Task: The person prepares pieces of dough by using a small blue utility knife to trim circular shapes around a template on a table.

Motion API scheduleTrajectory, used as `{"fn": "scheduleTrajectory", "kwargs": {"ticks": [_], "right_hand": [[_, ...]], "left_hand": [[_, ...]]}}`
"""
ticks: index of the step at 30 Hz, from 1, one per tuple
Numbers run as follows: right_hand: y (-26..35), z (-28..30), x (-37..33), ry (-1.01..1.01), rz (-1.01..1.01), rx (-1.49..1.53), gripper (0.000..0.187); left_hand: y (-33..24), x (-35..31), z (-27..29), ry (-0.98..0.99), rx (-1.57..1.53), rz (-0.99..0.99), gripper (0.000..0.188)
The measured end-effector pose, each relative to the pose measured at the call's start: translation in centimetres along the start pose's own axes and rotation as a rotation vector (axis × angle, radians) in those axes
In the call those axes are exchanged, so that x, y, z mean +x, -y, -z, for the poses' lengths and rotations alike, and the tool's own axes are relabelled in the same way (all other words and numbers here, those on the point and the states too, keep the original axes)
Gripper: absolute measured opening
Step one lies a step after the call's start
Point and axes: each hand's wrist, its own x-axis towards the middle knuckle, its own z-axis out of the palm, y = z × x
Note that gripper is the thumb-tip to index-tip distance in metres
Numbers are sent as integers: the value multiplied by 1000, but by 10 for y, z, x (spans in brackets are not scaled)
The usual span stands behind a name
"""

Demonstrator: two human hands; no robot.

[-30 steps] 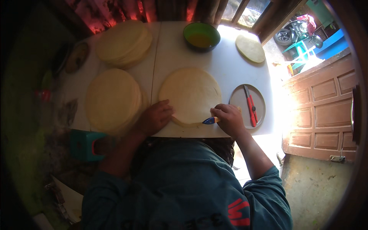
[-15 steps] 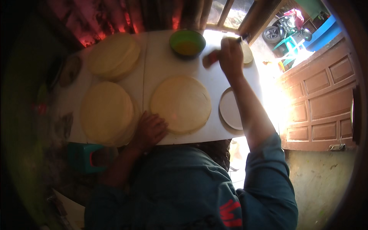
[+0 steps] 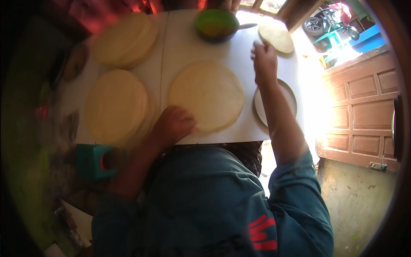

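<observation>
A pale yellow, thin round sheet [image 3: 207, 92], like dough or a wrapper, lies flat on the white table in front of me. My left hand [image 3: 174, 123] is at its lower left edge, fingers curled closed on the rim. A green bowl [image 3: 215, 23] with yellowish contents stands beyond the sheet, and a brush handle [image 3: 248, 26] sticks out of it to the right. My right hand [image 3: 264, 62] hangs over the table between the bowl and a round, pale, shallow tray [image 3: 289, 92]; its fingers are smeared by motion. A smaller pale disc [image 3: 278, 37] lies beyond it.
Two stacks of round sheets sit on the left: a far stack [image 3: 126, 40] and a near stack [image 3: 115, 107]. A green plastic stool [image 3: 92, 162] stands below the table's left edge. A brown panelled door [image 3: 364, 111] is at the right, and a motorcycle [image 3: 329, 21] stands outside.
My right hand has let go of the brush, now resting in the bowl, and moved nearer me. The left hand's fingers have curled in at the sheet's edge. The whole view has tilted slightly.
</observation>
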Motion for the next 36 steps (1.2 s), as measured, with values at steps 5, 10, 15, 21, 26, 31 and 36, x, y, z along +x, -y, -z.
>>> {"fn": "scheduleTrajectory", "kwargs": {"ticks": [5, 10, 15, 21, 26, 31, 36], "right_hand": [[-24, 52, -135, 772, 761, -546, 29], [-40, 50, -155, 786, 797, -568, 17], [-51, 44, -149, 759, 844, -572, 6], [-51, 43, -146, 774, 817, -519, 5], [-42, 47, -157, 723, 859, -508, 10], [-45, 47, -159, 727, 833, -518, 11], [-49, 46, -160, 694, 829, -483, 10]], "left_hand": [[7, 3, -4, -20, 22, -35, 16], [5, 11, -3, 15, 1, 42, 18], [-2, 7, -3, 55, 31, 40, 26], [-7, 8, -4, 119, 74, 3, 32], [-8, 10, -5, 105, 38, 48, 27], [-11, 15, -4, 111, -2, 87, 17], [-13, 17, -4, 115, -5, 100, 15]]}}
